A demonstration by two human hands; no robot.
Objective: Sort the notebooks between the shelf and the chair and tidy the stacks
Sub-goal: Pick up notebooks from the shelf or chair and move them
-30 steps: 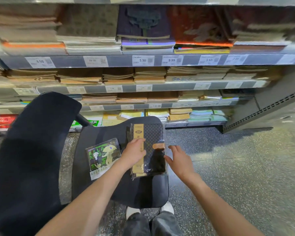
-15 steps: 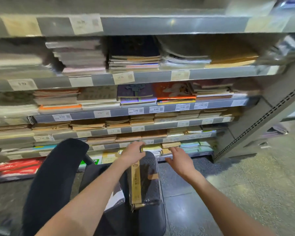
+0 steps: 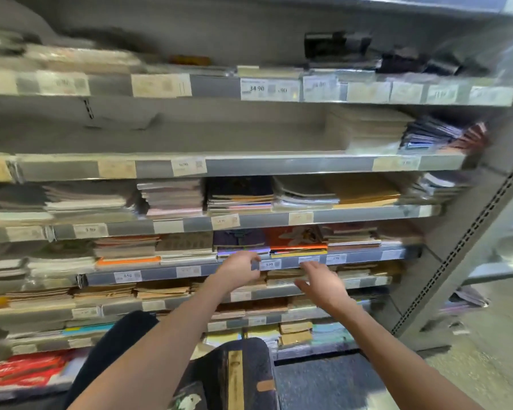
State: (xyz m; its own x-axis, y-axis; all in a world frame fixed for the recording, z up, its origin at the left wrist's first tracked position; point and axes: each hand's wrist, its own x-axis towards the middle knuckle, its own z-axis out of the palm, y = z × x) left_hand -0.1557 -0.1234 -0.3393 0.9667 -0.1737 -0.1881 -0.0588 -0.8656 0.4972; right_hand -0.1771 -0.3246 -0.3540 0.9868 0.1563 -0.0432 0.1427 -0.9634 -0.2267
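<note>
While both bare arms are stretched toward the grey metal shelf point(image 3: 308, 216), the left hand point(image 3: 240, 269) is loosely curled, gripping nothing, and the right hand point(image 3: 323, 284) is spread flat. Just beyond them purple and orange notebook stacks point(image 3: 267, 247) are shelved; below them a dark wrapped notebook point(image 3: 240, 377) is laid on the black chair point(image 3: 131, 329).

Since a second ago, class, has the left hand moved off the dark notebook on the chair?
Yes. The left hand has risen from the dark notebook on the chair to the shelf edge.
</note>
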